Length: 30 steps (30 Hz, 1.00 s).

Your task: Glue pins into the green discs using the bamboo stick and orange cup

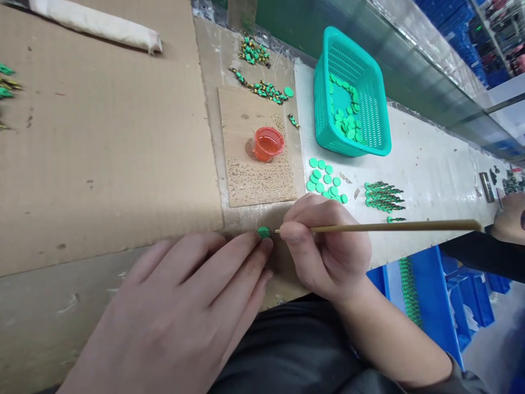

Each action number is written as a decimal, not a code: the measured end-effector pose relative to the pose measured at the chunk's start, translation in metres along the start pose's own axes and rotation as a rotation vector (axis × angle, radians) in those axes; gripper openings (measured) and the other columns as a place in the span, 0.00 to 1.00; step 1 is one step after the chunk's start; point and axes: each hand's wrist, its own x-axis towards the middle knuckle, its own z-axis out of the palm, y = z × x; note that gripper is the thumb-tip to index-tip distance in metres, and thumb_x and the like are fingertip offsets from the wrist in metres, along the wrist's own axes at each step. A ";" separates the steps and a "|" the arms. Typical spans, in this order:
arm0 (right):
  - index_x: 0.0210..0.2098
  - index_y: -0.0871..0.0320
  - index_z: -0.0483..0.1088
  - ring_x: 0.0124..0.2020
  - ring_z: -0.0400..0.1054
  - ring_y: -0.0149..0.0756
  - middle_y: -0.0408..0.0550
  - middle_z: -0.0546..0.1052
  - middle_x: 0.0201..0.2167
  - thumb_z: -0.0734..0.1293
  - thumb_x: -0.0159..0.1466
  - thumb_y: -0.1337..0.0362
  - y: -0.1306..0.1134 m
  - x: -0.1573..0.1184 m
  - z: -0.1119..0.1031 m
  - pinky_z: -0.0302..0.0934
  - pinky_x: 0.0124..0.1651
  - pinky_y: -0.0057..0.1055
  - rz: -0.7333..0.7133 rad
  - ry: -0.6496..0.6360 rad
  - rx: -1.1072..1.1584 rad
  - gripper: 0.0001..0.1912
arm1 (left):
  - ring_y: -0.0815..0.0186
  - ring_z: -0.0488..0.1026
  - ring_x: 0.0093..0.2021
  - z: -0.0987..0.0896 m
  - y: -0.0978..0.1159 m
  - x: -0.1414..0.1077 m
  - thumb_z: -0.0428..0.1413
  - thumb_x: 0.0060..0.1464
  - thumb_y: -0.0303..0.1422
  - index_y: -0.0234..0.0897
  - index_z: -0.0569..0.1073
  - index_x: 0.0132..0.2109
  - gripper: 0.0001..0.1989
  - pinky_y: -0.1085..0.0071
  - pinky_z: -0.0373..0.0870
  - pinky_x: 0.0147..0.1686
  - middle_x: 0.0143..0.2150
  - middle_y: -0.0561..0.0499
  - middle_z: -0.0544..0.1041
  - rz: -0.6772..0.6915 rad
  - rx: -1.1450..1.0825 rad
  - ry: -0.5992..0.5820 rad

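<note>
My left hand [184, 306] lies near the bench's front edge, its fingertips pinching a small green disc [263, 232]. My right hand [324, 246] grips a thin brown brush [394, 226] like a pen, its tip touching the disc's right side. Behind the hands a small red cup of orange liquid [268, 143] stands on a speckled cardboard square [256, 148]. Several loose green discs [325, 179] lie just beyond my right hand.
A teal basket [371, 93] holding more green discs stands at the back right. Rows of finished green pieces [383, 197] lie to its front; painted ones [262, 87] lie behind the cup. Another person's hand [511, 219] shows at the right edge. Blue bins [430, 295] sit below.
</note>
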 end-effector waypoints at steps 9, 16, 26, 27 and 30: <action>0.40 0.50 0.69 0.32 0.74 0.33 0.38 0.74 0.32 0.74 0.83 0.69 -0.001 0.001 -0.001 0.70 0.36 0.33 0.029 -0.017 0.006 0.16 | 0.47 0.82 0.59 -0.001 0.000 0.007 0.58 0.83 0.36 0.47 0.86 0.70 0.18 0.45 0.74 0.51 0.69 0.50 0.89 0.049 0.032 0.002; 0.41 0.50 0.71 0.31 0.74 0.34 0.39 0.75 0.31 0.70 0.87 0.66 0.001 0.001 0.001 0.72 0.34 0.35 -0.027 0.055 0.001 0.14 | 0.48 0.82 0.60 -0.001 0.001 0.003 0.58 0.84 0.39 0.49 0.84 0.72 0.18 0.45 0.74 0.52 0.69 0.51 0.89 0.025 0.005 0.006; 0.39 0.47 0.77 0.34 0.80 0.38 0.43 0.82 0.36 0.75 0.86 0.59 -0.005 0.059 -0.022 0.79 0.39 0.41 0.135 0.167 -0.157 0.16 | 0.51 0.81 0.54 -0.003 0.001 0.015 0.56 0.84 0.33 0.44 0.87 0.63 0.15 0.47 0.70 0.53 0.63 0.48 0.90 0.088 0.063 0.049; 0.38 0.48 0.76 0.33 0.80 0.37 0.42 0.82 0.36 0.76 0.86 0.59 0.000 0.069 -0.022 0.78 0.38 0.40 0.127 0.162 -0.164 0.17 | 0.51 0.81 0.54 -0.003 0.001 0.016 0.56 0.84 0.33 0.43 0.87 0.64 0.15 0.47 0.70 0.53 0.62 0.47 0.90 0.092 0.064 0.061; 0.38 0.49 0.74 0.32 0.78 0.34 0.41 0.80 0.35 0.76 0.86 0.57 0.024 0.093 -0.021 0.73 0.35 0.37 0.092 0.133 -0.165 0.18 | 0.51 0.80 0.52 -0.001 0.001 0.019 0.56 0.84 0.32 0.38 0.87 0.66 0.16 0.48 0.70 0.53 0.57 0.46 0.91 0.095 0.064 0.098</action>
